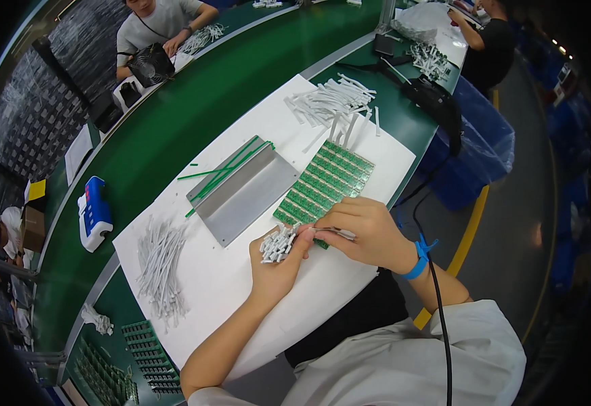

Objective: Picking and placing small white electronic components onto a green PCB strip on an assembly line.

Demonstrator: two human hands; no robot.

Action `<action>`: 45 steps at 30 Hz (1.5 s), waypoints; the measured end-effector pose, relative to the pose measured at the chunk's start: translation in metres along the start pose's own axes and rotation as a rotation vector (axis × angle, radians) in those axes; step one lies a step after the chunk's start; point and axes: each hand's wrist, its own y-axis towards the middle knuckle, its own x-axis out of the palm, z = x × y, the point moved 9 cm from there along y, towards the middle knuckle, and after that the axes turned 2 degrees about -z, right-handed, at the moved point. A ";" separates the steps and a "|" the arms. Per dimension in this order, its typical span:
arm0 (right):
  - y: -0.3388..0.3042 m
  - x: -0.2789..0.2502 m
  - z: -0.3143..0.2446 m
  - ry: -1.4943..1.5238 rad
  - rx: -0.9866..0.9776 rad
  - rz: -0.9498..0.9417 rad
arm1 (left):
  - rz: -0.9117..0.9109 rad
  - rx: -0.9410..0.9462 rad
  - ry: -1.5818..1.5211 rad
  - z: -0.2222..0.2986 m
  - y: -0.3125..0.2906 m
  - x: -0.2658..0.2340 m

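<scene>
My left hand (pixel 272 276) is closed round a bundle of short white strips (pixel 277 245), their blunt ends fanned toward me. Close beside it, my right hand (pixel 364 229) pinches a thin pale strip (pixel 339 232) whose other end runs to my left thumb and fingertips. Both hands are over the near end of a panel of small green circuit boards (pixel 329 174), hiding part of it. Several white strips (pixel 344 128) stick out from the panel's far edge. Left of the panel lies a grey metal tray (pixel 245 196) with thin green sticks (pixel 228 173) across it.
White strips lie in a far pile (pixel 336 99) and a left pile (pixel 160 260) on the white sheet (pixel 201 284). More green boards (pixel 150 355) sit lower left. A blue-and-white device (pixel 94 215) rests on the green surface. A black cable (pixel 436 284) hangs by my right arm; co-workers sit beyond.
</scene>
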 end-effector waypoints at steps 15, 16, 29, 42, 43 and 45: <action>0.051 -0.046 0.147 -0.465 0.275 -0.402 | 0.073 0.211 0.178 -0.008 0.000 -0.013; 0.055 -0.048 0.149 -0.467 0.275 -0.403 | 0.033 0.240 0.238 -0.006 0.000 -0.009; 0.065 -0.038 0.162 -0.449 0.349 -0.569 | -0.216 0.699 0.924 0.021 -0.010 0.022; 0.070 -0.030 0.162 -0.307 0.333 -0.541 | -0.270 0.699 1.042 0.012 -0.011 0.029; 0.070 -0.030 0.167 -0.307 0.332 -0.542 | -0.275 0.696 1.051 0.012 -0.011 0.029; 0.067 -0.028 0.177 -0.241 0.384 -0.574 | -0.280 0.692 1.050 0.011 -0.010 0.029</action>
